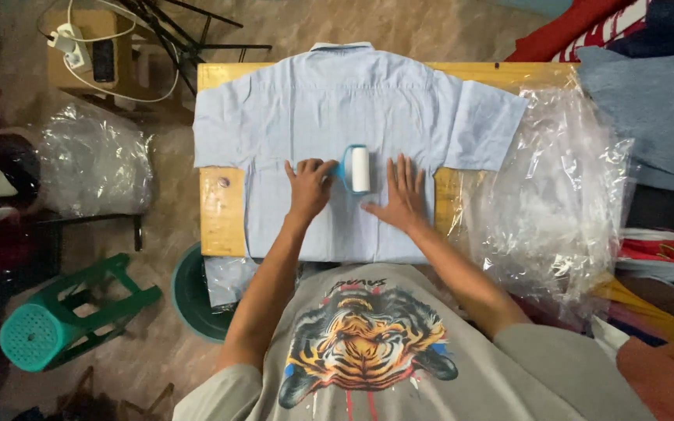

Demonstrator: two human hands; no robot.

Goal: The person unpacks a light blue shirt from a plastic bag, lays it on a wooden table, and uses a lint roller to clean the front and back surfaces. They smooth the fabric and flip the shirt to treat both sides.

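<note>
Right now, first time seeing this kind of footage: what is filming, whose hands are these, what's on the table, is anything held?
There is no machine here. One camera sits on a person's head and looks straight down, so the two bare arms coming up from the bottom are that person's own.

A light blue short-sleeved shirt lies spread flat, back up, on a yellow wooden table. The left hand grips the blue handle of a white lint roller resting on the shirt. The right hand presses flat on the fabric beside the roller, fingers spread, holding nothing.

Crumpled clear plastic wrap lies to the right, and a green plastic stool stands on the floor to the left.
</note>
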